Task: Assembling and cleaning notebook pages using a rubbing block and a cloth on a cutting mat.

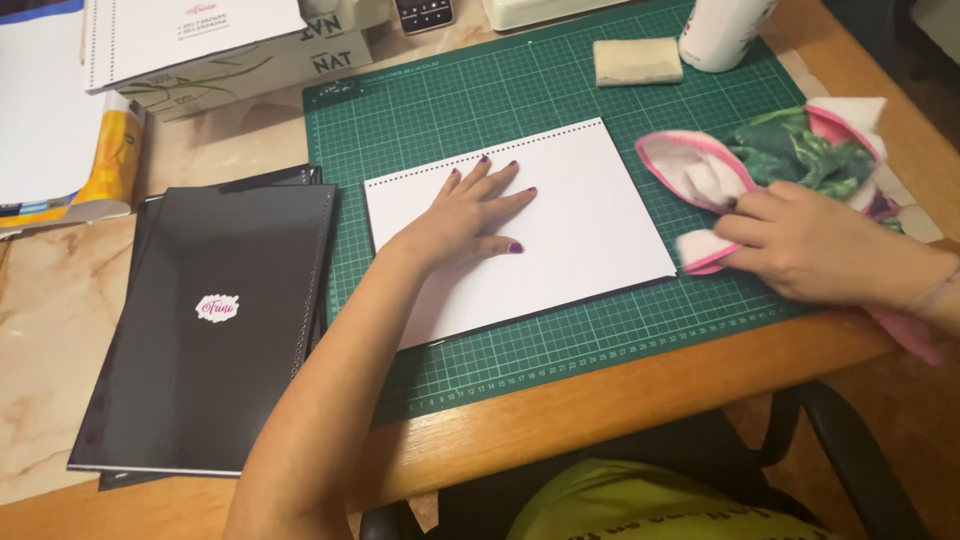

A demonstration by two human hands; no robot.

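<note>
Left hand (470,215): lies flat, fingers spread, palm down on the white sheet stack (520,230) at frame centre; it grips nothing, only presses.
White sheet stack: rests on the green cutting mat (420,110), slightly turned; a row of punched holes runs along its upper edge; a dark layer shows under its lower edge, its kind not discernible.
Right hand (800,245): at the right of the frame, fingers curled onto the pink-edged cloth (770,160); the fingertips are partly hidden in the fabric, so whether it pinches or just presses the cloth cannot be told.
Pink-edged cloth: crumpled, green leaf print with white lining, lying on the mat's right edge; part of it passes under the right wrist, out of sight.
Black covers (215,330): a stack at the left, off the mat, on the table (60,300); a small pink and white label on top; the count of sheets is unclear.
Sponge block (637,61): beige, upper right on the mat.
White bottle (725,30): cut off by the top edge, just beside the sponge block.
Cardboard box (250,60): upper left, cropped, with 1 white punched sheet lying over it.
Lower edge: yellow-green clothing and a dark chair, partly cropped.
</note>
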